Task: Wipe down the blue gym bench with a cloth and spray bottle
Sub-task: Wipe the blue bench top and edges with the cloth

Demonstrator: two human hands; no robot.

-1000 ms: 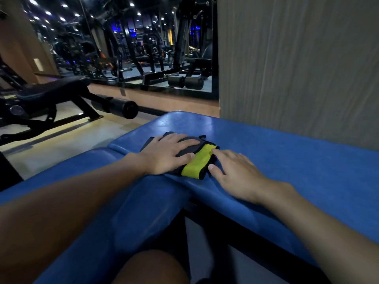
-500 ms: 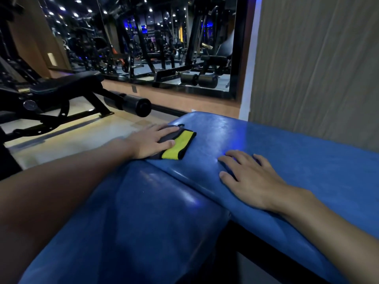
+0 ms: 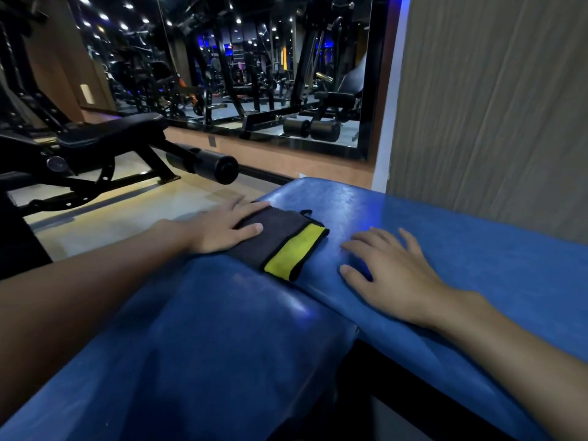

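- Fingers of the left hand [image 3: 222,227] are laid straight and flat on the grey part of the cloth [image 3: 276,237], left of centre in the frame. Nothing is gripped; the cloth is only pressed down under palm and fingers.
- Fingers of the right hand [image 3: 391,275] are spread and rested flat on the bare blue bench [image 3: 477,249], right of centre. Nothing is held, and the cloth is not touched: a strip of bare pad is left between them.
- The cloth, folded, grey with a yellow band and black edging, is found at the left edge of the far pad, just where that pad meets the nearer pad filling the lower left. Its yellow end is turned toward the right hand.
- The flat press is judged to suit wiping: pressure is spread by an open palm, so the cloth can be slid along the vinyl without being bunched.
- The right hand is judged to be placed as a brace, so that the body is steadied while the other arm is reaching across.
- No spray bottle is seen anywhere in the frame, so whether this patch is sprayed cannot be told, though a sheen is shown on the pads.
- A black bench [image 3: 111,135] is seen on the floor at the upper left, and a mirror [image 3: 254,74] at the top centre.
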